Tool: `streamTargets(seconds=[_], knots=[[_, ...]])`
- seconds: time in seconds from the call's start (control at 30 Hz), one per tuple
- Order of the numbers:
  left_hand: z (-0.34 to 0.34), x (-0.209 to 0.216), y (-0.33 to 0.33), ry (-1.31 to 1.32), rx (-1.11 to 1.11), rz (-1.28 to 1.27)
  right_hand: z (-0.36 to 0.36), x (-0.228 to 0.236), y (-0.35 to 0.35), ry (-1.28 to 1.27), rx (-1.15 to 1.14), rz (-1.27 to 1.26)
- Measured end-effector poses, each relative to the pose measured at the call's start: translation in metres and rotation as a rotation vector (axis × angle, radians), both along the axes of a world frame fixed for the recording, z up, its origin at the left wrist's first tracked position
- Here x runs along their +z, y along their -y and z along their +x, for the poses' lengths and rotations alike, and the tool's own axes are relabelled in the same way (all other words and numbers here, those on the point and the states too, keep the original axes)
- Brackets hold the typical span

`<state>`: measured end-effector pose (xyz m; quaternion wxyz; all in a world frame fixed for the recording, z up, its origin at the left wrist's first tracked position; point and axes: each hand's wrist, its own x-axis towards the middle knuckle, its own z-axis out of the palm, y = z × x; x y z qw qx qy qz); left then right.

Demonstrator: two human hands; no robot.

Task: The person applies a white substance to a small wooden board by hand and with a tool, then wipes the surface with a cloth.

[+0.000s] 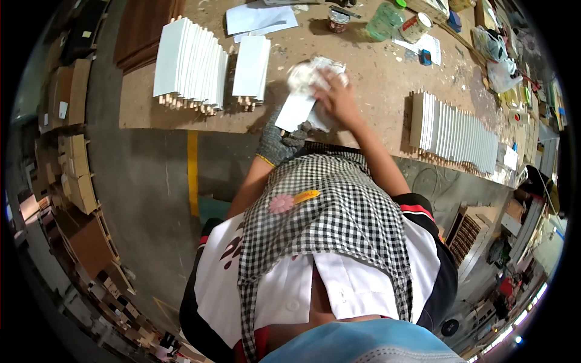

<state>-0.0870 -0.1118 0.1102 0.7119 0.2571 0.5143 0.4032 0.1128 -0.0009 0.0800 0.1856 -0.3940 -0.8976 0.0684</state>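
My left hand (281,144), in a grey knitted glove with a yellow cuff edge, grips the near end of a white painted board (295,112). A wooden dowel peg sticks out of that end. My bare right hand (339,100), slightly blurred, presses a crumpled white rag (304,76) over the board's far part, which the rag hides. To the left of my hands stand a small group of white boards (250,69) and a larger row of them (190,63), with pegs pointing toward me.
Another long row of white boards (454,133) stands at the workbench's (378,78) right front. Farther back are papers (260,20), a small tub (338,22), a green-capped plastic bottle (385,22), a paper cup (416,28) and a blue item (425,57). Stacked cartons (75,160) line the left floor.
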Motion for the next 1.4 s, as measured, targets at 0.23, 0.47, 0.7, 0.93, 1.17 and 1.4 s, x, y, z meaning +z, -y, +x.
streamTargets(seconds=[0.23, 0.47, 0.7, 0.93, 1.17, 1.4], knots=[[-0.021, 0.044, -0.006, -0.160, 0.025, 0.163, 0.052, 0.019, -0.070, -0.659, -0.541, -0.529], [-0.060, 0.012, -0.066, -1.779, 0.157, 0.541, 0.104, 0.012, 0.069, -0.687, -0.740, -0.915], [-0.059, -0.016, -0.055, -1.998, 0.044, 0.523, 0.134, 0.088, 0.150, -0.568, -0.738, -0.992], [0.038, 0.064, -0.068, -1.536, 0.072, 1.152, 0.177, 0.148, 0.167, -0.166, -0.620, -0.852], [0.272, 0.016, -0.059, -0.881, -0.564, 0.926, 0.241, 0.169, 0.148, 0.124, -0.650, -0.840], [0.368, -0.002, -0.058, -0.821, -0.578, 0.559, 0.308, 0.131, 0.126, 0.252, -0.696, -0.646]])
